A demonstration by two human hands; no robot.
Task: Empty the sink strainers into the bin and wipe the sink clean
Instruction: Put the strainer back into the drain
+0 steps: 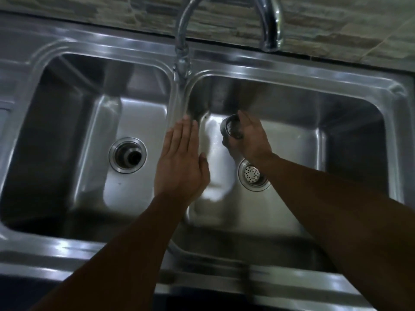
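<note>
A steel double sink (247, 70) fills the view. My right hand (251, 140) is over the right basin, shut on a metal strainer cup (231, 127) tilted on its side, dark residue inside. Below that hand a perforated strainer (252, 175) sits in the right drain. The left drain (128, 154) is an open dark hole with no strainer in it. My left hand (182, 160) hovers flat with fingers together above the divider between the basins, holding nothing.
A curved chrome tap (183, 55) reaches over the divider from its base (270, 39) at the back rim. A stone-pattern tiled wall (325, 23) rises behind the sink. No bin is in view.
</note>
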